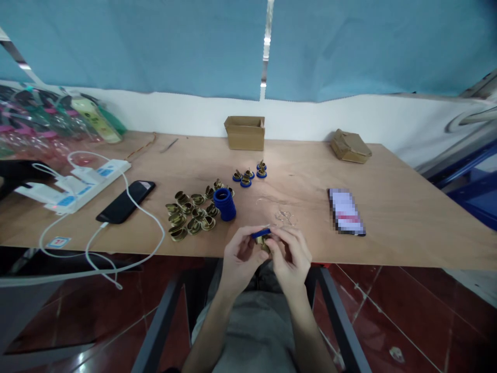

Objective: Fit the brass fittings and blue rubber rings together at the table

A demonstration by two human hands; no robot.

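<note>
Both my hands meet at the front edge of the table, fingers pinched around one small brass fitting with a blue ring (261, 234) on it. My left hand (241, 259) grips it from the left, and my right hand (289, 256) from the right; fingers partly cover the piece. Just beyond my left hand stands a stack of blue rings (225, 205). Left of the stack lies a pile of loose brass fittings (194, 211). Farther back sit several fittings with blue rings (246, 181) around their bases. Thin clear strands (285, 215) lie beyond my right hand.
An open cardboard box (245, 135) stands by the wall, with a folded carton (350, 146) to its right. A lit phone (346, 211) lies right; a black phone (126, 202) on a white cable lies left, near a power strip (83, 187). Plastic bottles (50, 124) crowd the back left.
</note>
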